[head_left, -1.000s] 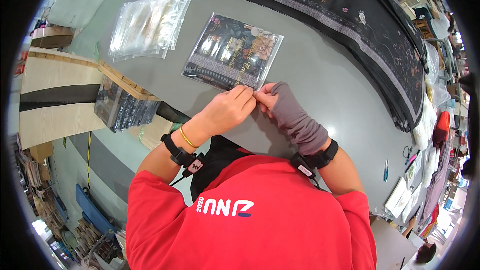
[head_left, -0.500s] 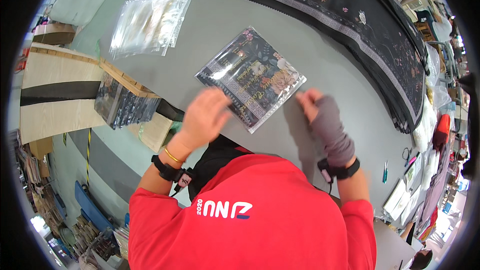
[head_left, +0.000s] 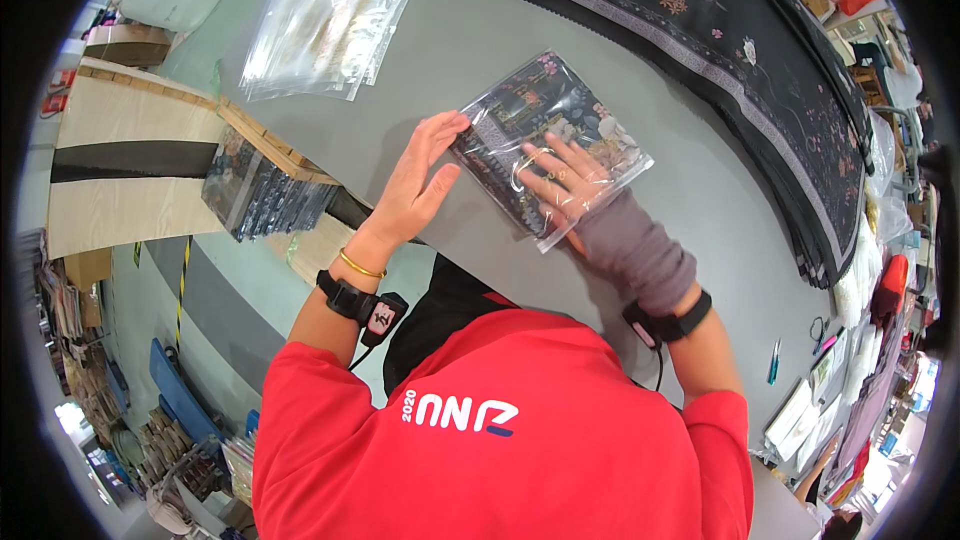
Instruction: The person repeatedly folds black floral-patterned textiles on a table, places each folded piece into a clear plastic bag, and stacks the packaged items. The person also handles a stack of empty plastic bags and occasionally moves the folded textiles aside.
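Both hands came back onto the bagged cloth since the earlier frame, when they were lifted off to either side of it; the bag also sits a bit more turned now, corner pointing far.

Left hand (head_left: 415,190): flat, palm down, fingers straight and held close together, fingertips on the left edge of the clear bag with dark patterned cloth (head_left: 550,145). Not pinching.

Right hand (head_left: 565,180): flat on top of the bag, fingers spread, pressing down. Grey wrist sleeve (head_left: 635,250) covers the wrist and lower palm.

Bag lies flat on the grey table (head_left: 450,50), mid-table, just in front of the person.

Around it:
- stack of empty clear bags (head_left: 325,30), far left on the table, well apart from the hands
- long dark patterned fabric (head_left: 720,30) running along the far right side of the table
- batch of packed dark bags (head_left: 265,195) standing in a wooden tray left of the table, near the left hand
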